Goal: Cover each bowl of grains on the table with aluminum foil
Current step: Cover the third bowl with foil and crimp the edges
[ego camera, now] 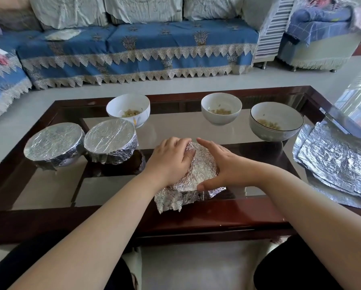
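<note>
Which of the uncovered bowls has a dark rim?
The rightmost open bowl, nearest the stack of foil sheets; the other two open bowls are plain white.

I see all this through one wide-angle camera on my head, tilted forward and down across the dark wood-framed glass coffee table [196, 218]. It sits close: my forearms enter from 6 o'clock. The blue-covered sofa with lace fringe [137, 53] runs across 12 o'clock, farther off. No second view shares the scene.

home living room, covered sofa [133, 45], glass coffee table [49, 218]
</note>
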Demonstrator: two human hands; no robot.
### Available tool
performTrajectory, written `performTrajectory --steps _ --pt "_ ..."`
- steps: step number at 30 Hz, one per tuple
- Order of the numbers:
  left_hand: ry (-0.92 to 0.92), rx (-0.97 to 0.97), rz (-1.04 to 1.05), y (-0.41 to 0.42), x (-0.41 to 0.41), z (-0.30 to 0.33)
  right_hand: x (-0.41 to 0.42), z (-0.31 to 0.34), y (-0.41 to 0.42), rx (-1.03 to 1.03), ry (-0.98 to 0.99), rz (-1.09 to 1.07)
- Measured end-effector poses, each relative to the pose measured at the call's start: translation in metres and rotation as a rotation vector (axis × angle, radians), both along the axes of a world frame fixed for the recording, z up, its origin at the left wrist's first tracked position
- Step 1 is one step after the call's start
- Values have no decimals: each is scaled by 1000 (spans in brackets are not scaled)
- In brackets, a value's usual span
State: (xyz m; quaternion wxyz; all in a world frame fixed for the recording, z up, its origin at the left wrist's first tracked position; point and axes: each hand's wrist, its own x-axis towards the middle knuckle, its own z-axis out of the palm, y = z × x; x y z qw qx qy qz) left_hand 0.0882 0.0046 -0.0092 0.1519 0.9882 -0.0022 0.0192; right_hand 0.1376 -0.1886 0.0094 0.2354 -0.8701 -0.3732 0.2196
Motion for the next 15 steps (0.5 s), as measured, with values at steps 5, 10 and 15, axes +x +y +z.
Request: performTrajectory --steps 5,10,15 --pt "102 113 -61 -4 -25 14 6 1 0 11 78 -10" --pt "173 167 -101 -9 -31 14 9 0 -2 -7 126 -11" --pt "205 180 -105 -8 -28 12 21 -4 -6 214 326 -194"
